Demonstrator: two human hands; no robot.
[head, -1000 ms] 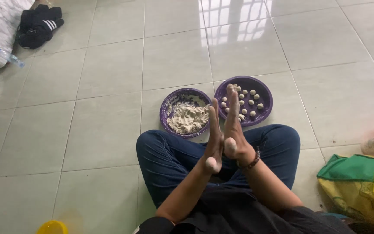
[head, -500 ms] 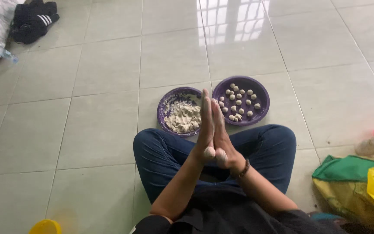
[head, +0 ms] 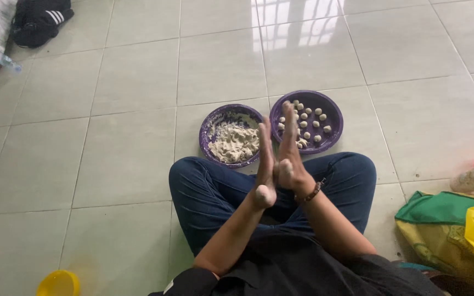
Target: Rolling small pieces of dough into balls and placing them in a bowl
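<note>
Pressing hands (head: pixel 277 164) before dough bowl (head: pixel 231 137).

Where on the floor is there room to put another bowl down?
The widest bare tiles lie left of the purple bowl of crumbly dough, up to the black bag. More bare floor lies beyond the purple bowl of small dough balls and to its right. It is crowded by the green and yellow cloths and between bowls and knees, where the left hand and right hand press together.
</note>
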